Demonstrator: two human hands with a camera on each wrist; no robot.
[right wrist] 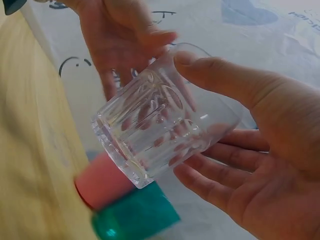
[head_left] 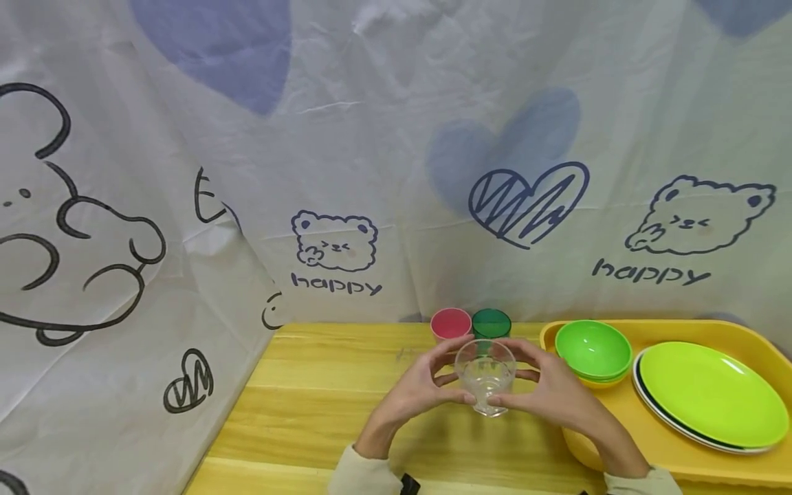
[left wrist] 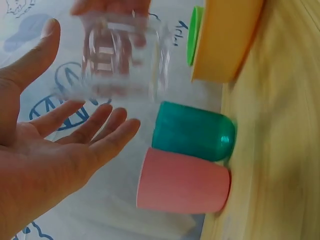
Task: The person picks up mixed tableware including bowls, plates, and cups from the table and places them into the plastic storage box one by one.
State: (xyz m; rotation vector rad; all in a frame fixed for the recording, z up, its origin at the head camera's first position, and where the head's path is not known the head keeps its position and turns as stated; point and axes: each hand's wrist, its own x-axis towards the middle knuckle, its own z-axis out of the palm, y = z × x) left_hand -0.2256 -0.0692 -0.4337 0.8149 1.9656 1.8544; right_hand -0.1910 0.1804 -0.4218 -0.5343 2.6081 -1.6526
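A clear drinking glass (head_left: 487,375) with a ribbed lower part and a thick base is held up over the wooden table. My right hand (right wrist: 255,135) grips it between thumb and fingers, the thumb on the side near the rim, as the right wrist view shows. On the other side, my left hand (left wrist: 55,150) has its thumb and fingers spread beside the glass, with a gap to it in the left wrist view. Behind the hands a pink cup (left wrist: 182,181) and a translucent green cup (left wrist: 190,131) stand upright, side by side.
To the right, a yellow tray (head_left: 575,447) carries stacked bowls with a green bowl (head_left: 592,350) on top. A stack of plates, topped by a lime-green plate (head_left: 711,395), lies there too. A white printed cloth (head_left: 383,151) hangs behind the table (head_left: 297,385).
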